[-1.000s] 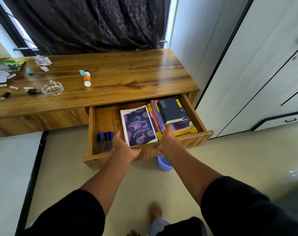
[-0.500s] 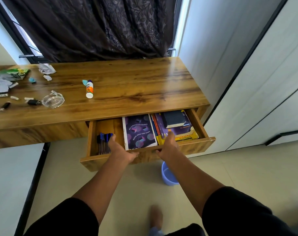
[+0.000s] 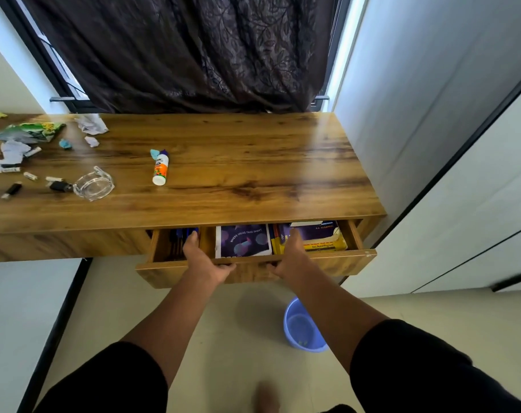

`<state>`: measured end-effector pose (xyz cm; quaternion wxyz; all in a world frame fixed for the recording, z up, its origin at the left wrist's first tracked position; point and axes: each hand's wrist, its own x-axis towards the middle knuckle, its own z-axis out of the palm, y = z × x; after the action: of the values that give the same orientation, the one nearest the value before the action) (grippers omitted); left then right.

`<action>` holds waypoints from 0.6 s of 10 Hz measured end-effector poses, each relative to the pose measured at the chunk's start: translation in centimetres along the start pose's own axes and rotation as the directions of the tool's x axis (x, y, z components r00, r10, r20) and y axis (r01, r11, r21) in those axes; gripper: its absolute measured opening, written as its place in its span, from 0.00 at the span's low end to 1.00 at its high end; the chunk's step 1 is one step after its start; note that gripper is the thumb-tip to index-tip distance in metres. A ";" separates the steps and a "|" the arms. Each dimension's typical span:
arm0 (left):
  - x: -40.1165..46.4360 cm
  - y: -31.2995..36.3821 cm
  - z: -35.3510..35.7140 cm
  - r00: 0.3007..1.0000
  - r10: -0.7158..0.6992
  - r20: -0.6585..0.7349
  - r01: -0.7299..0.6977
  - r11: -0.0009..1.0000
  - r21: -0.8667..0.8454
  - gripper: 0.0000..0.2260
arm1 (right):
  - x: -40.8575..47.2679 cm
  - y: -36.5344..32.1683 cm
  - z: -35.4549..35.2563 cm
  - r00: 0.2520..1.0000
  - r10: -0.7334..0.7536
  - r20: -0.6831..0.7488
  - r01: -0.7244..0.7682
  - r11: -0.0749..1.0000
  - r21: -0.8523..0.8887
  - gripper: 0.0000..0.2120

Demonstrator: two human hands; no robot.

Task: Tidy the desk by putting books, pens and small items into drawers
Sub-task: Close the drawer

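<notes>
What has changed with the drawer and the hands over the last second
The drawer has slid most of the way in under the desk, pushed by the left hand and right hand, both on its front edge as before. The books and pens stay inside; the glue stick and clutter stay put.

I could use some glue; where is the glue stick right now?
The glue stick lies on the desk top, left of middle, right of the clear glass dish and behind the open drawer.
</notes>
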<state>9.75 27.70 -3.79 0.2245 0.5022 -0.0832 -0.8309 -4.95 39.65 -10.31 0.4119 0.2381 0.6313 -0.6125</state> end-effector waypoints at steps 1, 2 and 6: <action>0.8 0.5 1.1 1.000 0.010 -0.019 -0.011 1.000 -0.023 0.40 | -3.8 -1.6 0.7 0.979 -0.106 0.171 0.105 0.994 0.013 0.32; 2.0 0.8 1.9 1.000 0.014 -0.012 -0.015 0.998 -0.059 0.41 | -4.2 -2.7 0.6 0.963 -0.153 0.221 0.151 0.988 0.025 0.24; 4.9 3.1 5.1 1.000 -0.005 0.004 0.005 0.995 -0.099 0.42 | -1.2 -6.0 1.6 0.984 -0.130 0.117 0.128 0.991 0.025 0.28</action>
<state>4.28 22.30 -4.09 0.2469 0.4892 -0.0410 -0.8355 -8.78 37.52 -5.71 0.4061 0.1632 0.6145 -0.6563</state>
